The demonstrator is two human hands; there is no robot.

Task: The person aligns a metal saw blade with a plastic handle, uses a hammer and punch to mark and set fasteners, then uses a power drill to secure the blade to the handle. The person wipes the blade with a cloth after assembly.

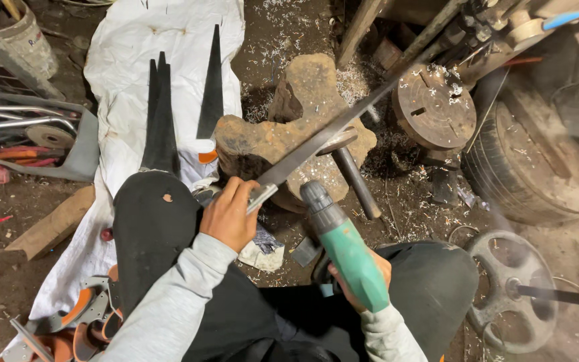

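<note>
My left hand (230, 213) grips the near end of a long flat metal blade (343, 121) that slants up to the right across a worn wooden block (303, 107). My right hand (360, 275) holds a green power drill (343, 245), its dark chuck pointing up toward the blade's near end, close beside my left hand. A hammer (350, 164) rests on the block just right of the blade. My knees in dark trousers frame the work.
Several dark pointed blades (169, 114) lie on a white sack (142, 60) at left. A grey tray of tools (35, 134) sits far left, a plank (51, 228) below it. Round metal discs (433, 107), a tyre (537, 167) and a wheel (504, 288) crowd the right. Orange-handled pieces (82, 315) lie bottom left.
</note>
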